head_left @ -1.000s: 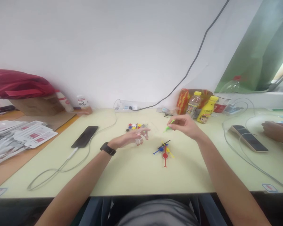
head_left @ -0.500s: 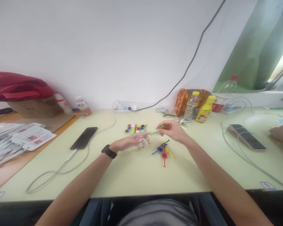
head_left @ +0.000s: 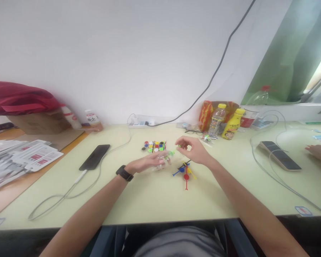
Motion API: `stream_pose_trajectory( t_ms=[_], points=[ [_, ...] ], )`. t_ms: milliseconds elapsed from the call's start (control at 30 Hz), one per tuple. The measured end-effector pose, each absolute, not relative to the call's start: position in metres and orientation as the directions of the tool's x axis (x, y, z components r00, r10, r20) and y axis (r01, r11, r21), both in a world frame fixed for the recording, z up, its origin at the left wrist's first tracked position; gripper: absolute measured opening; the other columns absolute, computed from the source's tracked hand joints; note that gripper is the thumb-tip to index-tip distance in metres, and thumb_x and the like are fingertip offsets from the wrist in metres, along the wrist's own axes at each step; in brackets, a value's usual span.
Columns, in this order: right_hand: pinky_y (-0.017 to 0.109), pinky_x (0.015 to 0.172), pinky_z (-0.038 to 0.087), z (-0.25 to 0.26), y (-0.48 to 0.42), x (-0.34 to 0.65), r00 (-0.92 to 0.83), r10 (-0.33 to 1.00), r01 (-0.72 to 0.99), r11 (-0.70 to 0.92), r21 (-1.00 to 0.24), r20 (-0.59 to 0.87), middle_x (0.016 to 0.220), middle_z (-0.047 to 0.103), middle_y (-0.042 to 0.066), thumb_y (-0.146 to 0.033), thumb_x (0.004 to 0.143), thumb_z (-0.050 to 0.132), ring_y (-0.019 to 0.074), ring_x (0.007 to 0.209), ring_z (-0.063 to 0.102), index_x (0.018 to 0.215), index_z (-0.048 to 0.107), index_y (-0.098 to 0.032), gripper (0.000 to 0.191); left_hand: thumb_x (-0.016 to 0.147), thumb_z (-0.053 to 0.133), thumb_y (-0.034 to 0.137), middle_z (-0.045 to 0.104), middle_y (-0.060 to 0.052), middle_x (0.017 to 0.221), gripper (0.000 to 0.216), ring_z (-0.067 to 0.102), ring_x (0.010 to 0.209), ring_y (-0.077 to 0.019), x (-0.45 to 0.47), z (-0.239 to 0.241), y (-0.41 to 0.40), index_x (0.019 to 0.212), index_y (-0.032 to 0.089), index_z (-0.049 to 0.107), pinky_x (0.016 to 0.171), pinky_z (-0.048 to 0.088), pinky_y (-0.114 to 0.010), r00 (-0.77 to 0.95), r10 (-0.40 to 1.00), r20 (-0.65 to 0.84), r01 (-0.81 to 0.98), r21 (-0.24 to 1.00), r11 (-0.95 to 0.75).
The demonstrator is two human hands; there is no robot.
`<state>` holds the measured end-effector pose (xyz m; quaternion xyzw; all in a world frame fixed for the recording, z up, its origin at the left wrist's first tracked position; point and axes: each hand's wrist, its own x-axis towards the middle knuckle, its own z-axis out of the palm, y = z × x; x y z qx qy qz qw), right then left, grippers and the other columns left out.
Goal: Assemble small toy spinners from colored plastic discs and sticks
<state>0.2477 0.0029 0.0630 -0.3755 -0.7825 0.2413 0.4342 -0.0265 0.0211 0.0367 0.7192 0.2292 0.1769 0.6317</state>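
My right hand (head_left: 193, 150) hovers over the pale yellow desk (head_left: 155, 196) and pinches the upper end of a thin green stick (head_left: 173, 151). The stick slants down to the fingertips of my left hand (head_left: 149, 162), which has a black watch on its wrist. The left fingers are pressed together round the stick's lower end and something clear that I cannot make out. Just below the hands lies a small pile of blue, red, yellow and black sticks (head_left: 186, 171). A row of small coloured round pieces (head_left: 153, 145) lies just behind my hands.
A black phone (head_left: 94, 157) on a white cable lies to the left, beside stacked papers (head_left: 24, 157) and a red bag (head_left: 18, 96). Bottles (head_left: 232, 125) and a power strip (head_left: 140, 124) stand by the wall. Another person's hand (head_left: 319, 151) rests near a second phone (head_left: 280, 156).
My right hand has carried the green stick leftward and down from near the bottles to my left fingertips. The left hand has stayed almost in place.
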Motion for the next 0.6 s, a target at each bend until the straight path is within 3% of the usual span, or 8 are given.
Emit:
stream_pose_trajectory(
  t_ms=[100, 267, 433, 600],
  points=[
    [0.03, 0.068, 0.047, 0.063, 0.002, 0.245, -0.318, 0.805, 0.384, 0.592, -0.709, 0.501, 0.076, 0.07, 0.001, -0.025, 0.082, 0.071, 0.0156, 0.069, 0.06, 0.079, 0.069, -0.021, 0.005, 0.099, 0.062, 0.047, 0.062, -0.016, 0.134, 0.063, 0.056, 0.115, -0.0269, -0.023, 0.041, 0.019, 0.155, 0.022, 0.047, 0.095, 0.042, -0.037, 0.855, 0.518, -0.02, 0.085, 0.991, -0.102],
    [0.033, 0.074, 0.048, 0.06, 0.0, 0.239, -0.315, 0.8, 0.393, 0.599, -0.698, 0.51, 0.08, 0.076, 0.002, -0.025, 0.082, 0.076, 0.0194, 0.079, 0.063, 0.077, 0.074, -0.023, 0.005, 0.097, 0.062, 0.05, 0.063, -0.015, 0.128, 0.065, 0.059, 0.103, -0.0245, -0.019, 0.045, 0.016, 0.154, 0.023, 0.048, 0.086, 0.043, -0.035, 0.872, 0.49, -0.002, 0.049, 0.995, -0.082],
    [0.037, 0.084, 0.048, 0.056, -0.001, 0.234, -0.361, 0.782, 0.402, 0.622, -0.671, 0.508, 0.082, 0.076, 0.002, -0.027, 0.084, 0.078, 0.022, 0.088, 0.064, 0.082, 0.078, -0.025, 0.002, 0.089, 0.073, 0.039, 0.06, -0.013, 0.138, 0.07, 0.054, 0.122, -0.031, -0.02, 0.045, 0.015, 0.154, 0.028, 0.048, 0.098, 0.043, -0.042, 0.866, 0.499, 0.004, 0.073, 0.988, -0.134],
    [0.037, 0.086, 0.046, 0.06, 0.0, 0.238, -0.482, 0.736, 0.387, 0.665, -0.638, 0.475, 0.094, 0.075, 0.004, -0.036, 0.094, 0.068, 0.0216, 0.094, 0.063, 0.089, 0.08, -0.027, 0.016, 0.086, 0.072, 0.026, 0.051, -0.009, 0.152, 0.069, 0.042, 0.141, -0.034, -0.021, 0.045, 0.016, 0.151, 0.032, 0.051, 0.109, 0.037, -0.044, 0.846, 0.533, -0.03, 0.122, 0.983, -0.139]
  ],
)
